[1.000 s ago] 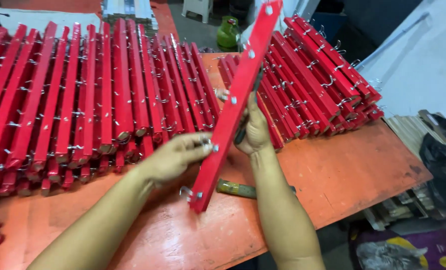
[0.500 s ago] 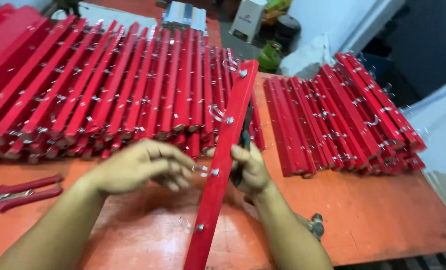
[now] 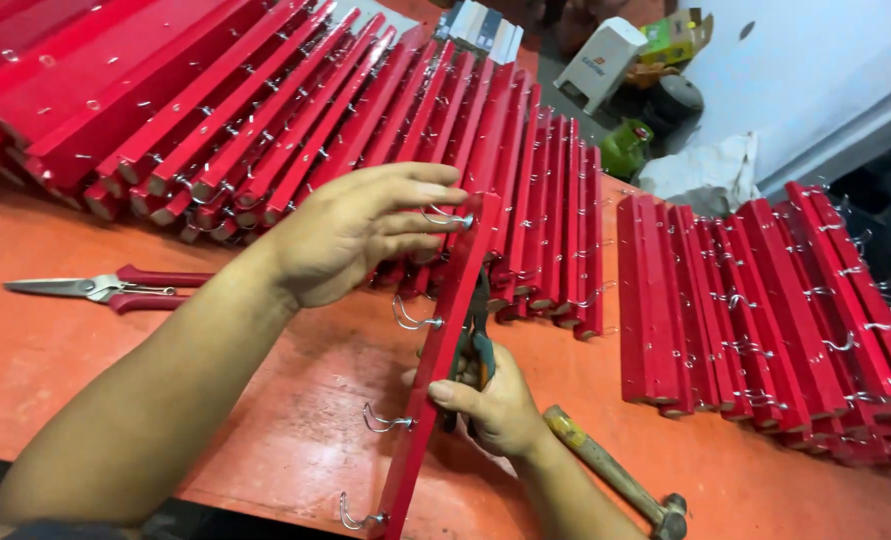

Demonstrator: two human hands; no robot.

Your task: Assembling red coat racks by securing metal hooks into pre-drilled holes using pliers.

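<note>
Here I see an orange bench (image 3: 85, 380) piled with red bars (image 3: 265, 110); my left hand (image 3: 350, 235) pinches a hook (image 3: 445, 217), my right hand (image 3: 495, 400) grips half-hidden pliers (image 3: 479, 340) behind a bar (image 3: 435, 370).

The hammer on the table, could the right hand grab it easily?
Probably not right away. The hammer lies just beside the right hand with nothing between, but that hand is gripping green-handled pliers against the red bar.

Red hooked slat (image 3: 435, 370) on edge, tilted; pliers (image 3: 477, 345) behind.
</note>
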